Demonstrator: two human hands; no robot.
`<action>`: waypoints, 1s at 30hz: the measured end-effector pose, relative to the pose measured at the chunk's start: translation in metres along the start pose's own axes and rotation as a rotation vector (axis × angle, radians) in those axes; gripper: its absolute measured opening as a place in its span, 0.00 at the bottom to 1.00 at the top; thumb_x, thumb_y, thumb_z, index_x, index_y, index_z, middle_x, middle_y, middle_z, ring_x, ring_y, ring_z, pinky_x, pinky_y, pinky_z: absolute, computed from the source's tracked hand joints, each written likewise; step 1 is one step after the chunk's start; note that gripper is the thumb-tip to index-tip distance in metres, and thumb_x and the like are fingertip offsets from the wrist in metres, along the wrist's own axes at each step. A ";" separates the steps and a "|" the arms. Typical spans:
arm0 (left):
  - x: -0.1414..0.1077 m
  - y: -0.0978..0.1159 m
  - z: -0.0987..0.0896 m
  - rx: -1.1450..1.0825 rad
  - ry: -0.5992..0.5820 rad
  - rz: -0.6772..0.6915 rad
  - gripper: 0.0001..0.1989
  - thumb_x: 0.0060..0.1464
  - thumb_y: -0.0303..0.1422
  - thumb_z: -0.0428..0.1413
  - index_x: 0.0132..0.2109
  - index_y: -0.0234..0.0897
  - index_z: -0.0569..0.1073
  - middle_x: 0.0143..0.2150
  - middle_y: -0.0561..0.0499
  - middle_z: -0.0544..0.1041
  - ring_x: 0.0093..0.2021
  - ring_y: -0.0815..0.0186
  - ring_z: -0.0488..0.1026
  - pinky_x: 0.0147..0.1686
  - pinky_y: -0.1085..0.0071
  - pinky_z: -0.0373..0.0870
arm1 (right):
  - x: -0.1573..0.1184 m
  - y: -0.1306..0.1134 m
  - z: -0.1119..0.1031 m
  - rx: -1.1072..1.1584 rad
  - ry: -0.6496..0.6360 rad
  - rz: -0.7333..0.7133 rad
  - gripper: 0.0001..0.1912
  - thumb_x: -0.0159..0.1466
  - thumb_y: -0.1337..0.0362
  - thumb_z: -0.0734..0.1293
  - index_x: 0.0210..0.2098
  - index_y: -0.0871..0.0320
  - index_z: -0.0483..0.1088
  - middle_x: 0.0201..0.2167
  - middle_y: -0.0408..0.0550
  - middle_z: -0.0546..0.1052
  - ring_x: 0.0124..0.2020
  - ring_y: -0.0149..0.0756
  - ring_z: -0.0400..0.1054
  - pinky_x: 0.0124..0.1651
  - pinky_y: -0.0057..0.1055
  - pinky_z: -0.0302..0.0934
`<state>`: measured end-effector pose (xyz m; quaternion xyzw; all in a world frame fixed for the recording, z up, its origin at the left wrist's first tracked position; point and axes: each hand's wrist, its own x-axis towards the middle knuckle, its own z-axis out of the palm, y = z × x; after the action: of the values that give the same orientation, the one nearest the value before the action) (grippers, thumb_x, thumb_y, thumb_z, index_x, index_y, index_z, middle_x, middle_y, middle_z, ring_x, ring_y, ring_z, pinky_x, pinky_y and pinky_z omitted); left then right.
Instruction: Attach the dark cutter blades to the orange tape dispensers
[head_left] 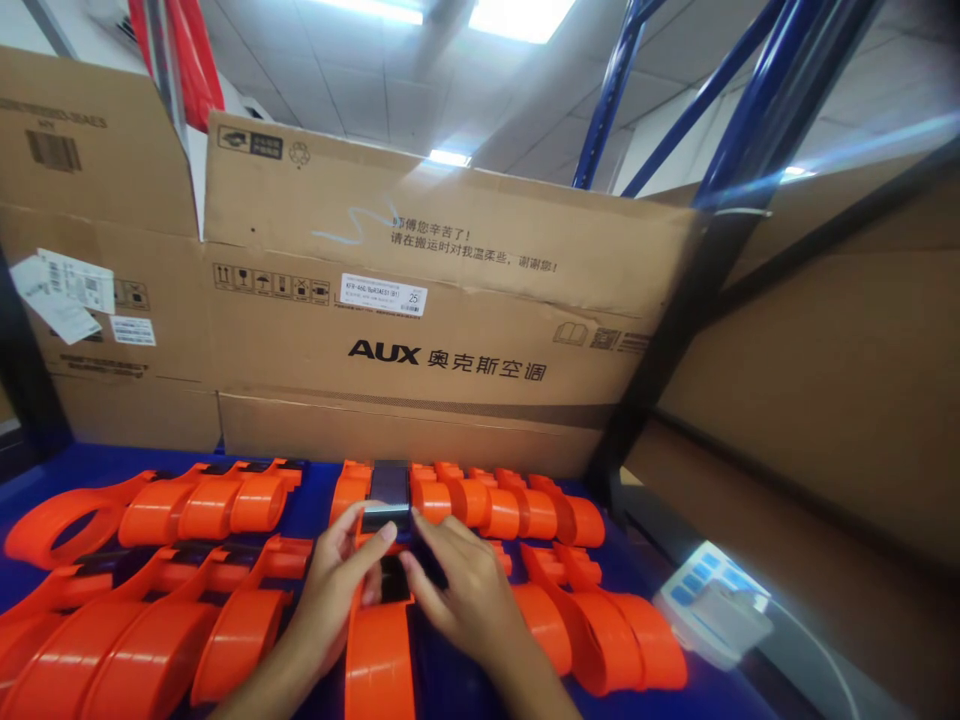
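A: What are the hands working on?

B: A dark block (pixel 390 480), glossy along its near edge. It is lying between the fingertips, above the blue worktop (pixel 442 685). Using it as landmark.

A: Grip?

B: The left hand (pixel 337 570) is holding the block's near left side, thumb across the front, grip narrow. The right hand (pixel 465 590) is reaching in from the right, index fingertip at the near right corner, thumb bending below. That grip is looking narrow too; cannot tell whether it is closing on anything.

A: Nearer the wearer?

B: A front orange band (pixel 381 660) is curving just below the block, a black part showing at its top, partly hidden by fingers.

A: Either side?

B: Left orange loops (pixel 154 512) and right orange loops (pixel 540 515) are standing in rows, the left ones showing black pieces between them.

A: Farther out?

B: A cardboard panel (pixel 480 405), printed "AUX", is rising behind the block. Well off to its right, a white device (pixel 716 610) with blue keys is trailing a pale cable. A blue post (pixel 615 90) is slanting up, behind and right of it.
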<state>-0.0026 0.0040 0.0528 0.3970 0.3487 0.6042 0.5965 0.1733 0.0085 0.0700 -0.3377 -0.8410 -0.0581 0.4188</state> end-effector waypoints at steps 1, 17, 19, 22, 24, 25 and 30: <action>0.001 -0.001 -0.001 0.021 -0.012 0.000 0.20 0.53 0.46 0.67 0.44 0.40 0.73 0.15 0.63 0.64 0.15 0.76 0.55 0.18 0.79 0.53 | 0.000 0.000 0.000 0.004 0.012 0.011 0.17 0.70 0.65 0.66 0.58 0.59 0.71 0.38 0.55 0.81 0.35 0.42 0.75 0.39 0.38 0.74; -0.001 0.006 -0.004 -0.004 0.004 0.037 0.17 0.52 0.45 0.67 0.39 0.40 0.71 0.12 0.64 0.60 0.13 0.76 0.51 0.16 0.78 0.51 | 0.005 -0.009 -0.012 0.172 0.246 0.324 0.13 0.73 0.68 0.57 0.39 0.56 0.72 0.31 0.48 0.79 0.32 0.39 0.74 0.34 0.31 0.67; -0.001 0.007 -0.002 0.001 0.008 0.034 0.17 0.52 0.45 0.66 0.39 0.40 0.71 0.12 0.63 0.61 0.13 0.76 0.52 0.16 0.78 0.51 | 0.008 -0.007 -0.013 0.119 0.223 0.348 0.11 0.72 0.67 0.59 0.39 0.56 0.72 0.32 0.49 0.78 0.34 0.41 0.74 0.36 0.33 0.67; -0.002 0.005 0.001 0.000 0.028 0.023 0.18 0.52 0.45 0.67 0.40 0.39 0.71 0.12 0.64 0.61 0.13 0.75 0.52 0.16 0.78 0.51 | 0.009 -0.004 -0.010 0.028 0.125 0.343 0.08 0.68 0.70 0.62 0.40 0.55 0.73 0.36 0.50 0.78 0.39 0.43 0.74 0.40 0.35 0.68; -0.003 0.004 0.002 -0.002 0.045 0.018 0.19 0.50 0.45 0.67 0.41 0.39 0.71 0.12 0.64 0.60 0.13 0.75 0.52 0.16 0.78 0.52 | 0.008 -0.002 -0.007 -0.032 0.036 0.335 0.10 0.64 0.73 0.63 0.40 0.55 0.73 0.38 0.50 0.79 0.41 0.44 0.74 0.43 0.36 0.68; -0.003 0.004 0.002 -0.002 0.051 0.014 0.20 0.50 0.45 0.68 0.41 0.39 0.71 0.12 0.64 0.60 0.13 0.75 0.52 0.16 0.78 0.52 | 0.007 -0.001 -0.006 -0.064 -0.007 0.336 0.11 0.62 0.74 0.63 0.40 0.55 0.73 0.37 0.50 0.79 0.40 0.44 0.75 0.43 0.36 0.68; -0.002 0.005 0.001 0.012 0.030 -0.003 0.20 0.50 0.44 0.68 0.43 0.39 0.72 0.12 0.63 0.63 0.13 0.75 0.53 0.16 0.79 0.52 | -0.001 0.001 -0.003 -0.188 -0.113 0.354 0.17 0.55 0.79 0.63 0.38 0.55 0.74 0.34 0.49 0.80 0.35 0.43 0.76 0.38 0.33 0.66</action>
<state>-0.0034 0.0017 0.0575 0.3909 0.3618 0.6072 0.5896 0.1767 0.0078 0.0715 -0.5207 -0.7815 -0.0427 0.3412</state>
